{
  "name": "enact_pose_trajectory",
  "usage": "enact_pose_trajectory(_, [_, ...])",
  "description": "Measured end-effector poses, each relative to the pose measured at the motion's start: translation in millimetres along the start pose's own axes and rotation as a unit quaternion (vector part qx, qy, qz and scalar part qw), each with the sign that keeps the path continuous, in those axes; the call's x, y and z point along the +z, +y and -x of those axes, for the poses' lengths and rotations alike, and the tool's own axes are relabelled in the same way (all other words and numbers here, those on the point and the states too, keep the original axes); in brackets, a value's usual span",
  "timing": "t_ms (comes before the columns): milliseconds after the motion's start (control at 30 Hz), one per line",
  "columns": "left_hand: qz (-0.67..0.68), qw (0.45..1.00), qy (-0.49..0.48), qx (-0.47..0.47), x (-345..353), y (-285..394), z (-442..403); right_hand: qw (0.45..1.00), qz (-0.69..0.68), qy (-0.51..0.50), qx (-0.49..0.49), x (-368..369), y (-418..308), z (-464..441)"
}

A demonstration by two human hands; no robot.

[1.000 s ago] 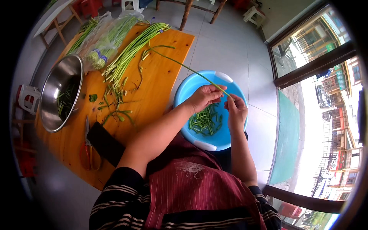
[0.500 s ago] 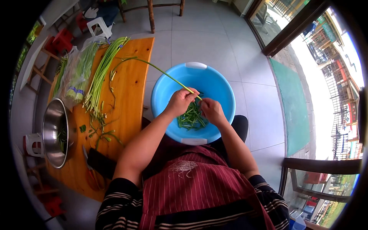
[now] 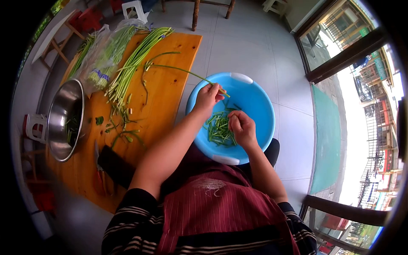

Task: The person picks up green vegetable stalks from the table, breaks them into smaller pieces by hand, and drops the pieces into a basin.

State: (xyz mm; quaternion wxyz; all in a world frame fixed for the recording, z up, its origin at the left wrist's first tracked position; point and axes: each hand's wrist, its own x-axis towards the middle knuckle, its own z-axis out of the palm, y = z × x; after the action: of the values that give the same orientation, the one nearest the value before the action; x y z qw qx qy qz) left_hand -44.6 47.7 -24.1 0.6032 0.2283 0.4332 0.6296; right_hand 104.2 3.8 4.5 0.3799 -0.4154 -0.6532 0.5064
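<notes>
My left hand (image 3: pixel 208 98) is closed on a long garlic scape (image 3: pixel 187 71). The scape's cut end pokes out past my fingers over the blue basin (image 3: pixel 265 106), and its thin end reaches back to the table. My right hand (image 3: pixel 242 127) is curled closed above the basin, apart from the scape; what its fingers hold, if anything, is hidden. Below both hands, short green pieces (image 3: pixel 220 129) lie on the basin's bottom.
On the wooden table (image 3: pixel 163 97) to my left are a bundle of scapes (image 3: pixel 136 63), a plastic-bagged bundle (image 3: pixel 108 59), green scraps (image 3: pixel 123 129), a steel bowl (image 3: pixel 87 123), orange-handled scissors (image 3: pixel 99 178) and a dark flat object (image 3: pixel 114 165). A glass door stands at right.
My right hand has come away from the scape's end and moved down, curled closed. My left hand still grips the scape. The whole view has shifted and turned.
</notes>
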Motion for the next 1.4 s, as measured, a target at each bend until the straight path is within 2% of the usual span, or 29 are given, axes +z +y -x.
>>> enact_pose_trajectory(33, [0.005, 1.000, -0.023, 0.004, 2.9, -1.2, 1.1, 0.998, 0.050, -0.028, -0.039, 9.7, -10.7, -0.6])
enact_pose_trajectory(67, [-0.024, 0.999, -0.017, -0.013, 6.9, -3.4, 4.9, 0.997, 0.045, -0.051, -0.039, 21.2, -25.9, -2.8])
enact_pose_trajectory(133, [-0.088, 0.996, -0.019, -0.024, 11.9, -7.0, 7.5, 0.949, 0.154, -0.121, -0.246, 50.4, -56.6, -11.8])
enact_pose_trajectory(200, [-0.099, 0.995, -0.016, 0.003, 12.3, -18.1, 4.4, 0.925, 0.149, -0.176, -0.302, 84.2, -60.6, -22.2])
enact_pose_trajectory(267, [-0.084, 0.996, -0.035, 0.006, 10.8, -12.7, 11.5, 0.925, 0.145, -0.198, -0.291, 110.1, -64.6, -28.4])
enact_pose_trajectory(333, [-0.111, 0.993, -0.036, 0.012, 8.4, -10.4, 11.4, 0.919, 0.200, -0.215, -0.264, 120.9, -70.6, -32.7])
enact_pose_trajectory(400, [-0.134, 0.990, -0.037, 0.019, 3.5, -12.9, 6.0, 0.926, 0.190, -0.189, -0.267, 113.2, -71.0, -35.5])
enact_pose_trajectory(433, [-0.133, 0.990, -0.040, 0.039, -1.5, -20.0, -0.5, 0.916, 0.231, -0.133, -0.300, 101.7, -69.4, -37.9])
enact_pose_trajectory(467, [-0.131, 0.989, -0.043, 0.057, -4.0, -30.3, -5.9, 0.925, 0.232, -0.077, -0.292, 88.5, -63.0, -38.1])
enact_pose_trajectory(500, [-0.094, 0.994, -0.053, 0.029, 4.9, -15.0, 5.9, 0.932, 0.230, -0.022, -0.280, 75.4, -56.5, -38.5])
enact_pose_trajectory(567, [0.005, 0.989, -0.140, 0.052, -2.9, -32.2, -6.6, 0.972, 0.150, 0.090, -0.159, 46.5, -32.4, -37.8])
enact_pose_trajectory(600, [-0.145, 0.982, -0.093, 0.073, 4.5, -21.9, 0.3, 0.979, 0.111, 0.148, -0.090, 30.7, -22.6, -36.8])
enact_pose_trajectory(633, [-0.202, 0.969, -0.095, 0.103, 8.1, -11.5, 7.3, 0.984, 0.074, 0.158, -0.042, 14.4, -12.4, -36.6])
enact_pose_trajectory(667, [-0.252, 0.960, -0.108, 0.055, 6.1, -9.6, 5.9, 0.981, 0.081, 0.170, -0.041, 0.9, -4.7, -35.0])
enact_pose_trajectory(733, [-0.252, 0.960, -0.114, 0.029, 11.6, -1.9, 15.3, 0.980, -0.074, 0.095, 0.159, -19.8, 1.5, -28.7])
enact_pose_trajectory(767, [-0.255, 0.959, -0.125, 0.027, 11.6, -3.0, 16.4, 0.961, -0.198, 0.012, 0.193, -30.8, 19.4, -27.7])
enact_pose_trajectory(800, [-0.250, 0.958, -0.141, 0.005, 11.5, -4.1, 16.9, 0.961, -0.200, 0.022, 0.190, -35.0, 17.1, -24.6])
enact_pose_trajectory(867, [-0.250, 0.954, -0.163, -0.018, 10.0, -7.3, 16.4, 0.924, -0.271, -0.047, 0.266, -35.7, 11.0, -19.5])
enact_pose_trajectory(933, [-0.234, 0.954, -0.187, -0.026, 9.3, -9.0, 15.7, 0.922, -0.275, -0.037, 0.269, -36.8, 11.3, -17.6])
enact_pose_trajectory(1000, [-0.232, 0.951, -0.202, -0.039, 10.6, -9.1, 17.2, 0.925, -0.242, -0.104, 0.274, -39.7, 14.4, -17.0])
enact_pose_trajectory(1100, [-0.213, 0.957, -0.192, -0.051, 9.4, -8.3, 15.5, 0.926, -0.243, -0.109, 0.268, -39.8, 17.7, -14.2])
enact_pose_trajectory(1167, [-0.102, 0.985, -0.124, -0.059, 4.4, -9.7, 10.1, 0.925, -0.238, -0.113, 0.273, -39.8, 22.6, -12.4])
enact_pose_trajectory(1333, [-0.076, 0.995, -0.069, 0.005, 9.1, -5.8, 12.7, 0.933, -0.200, -0.099, 0.283, -35.1, 33.3, -10.6])
enact_pose_trajectory(1400, [-0.210, 0.970, -0.078, 0.090, 12.8, -5.4, 15.9, 0.968, 0.002, -0.061, 0.243, -31.1, 27.9, -13.1])
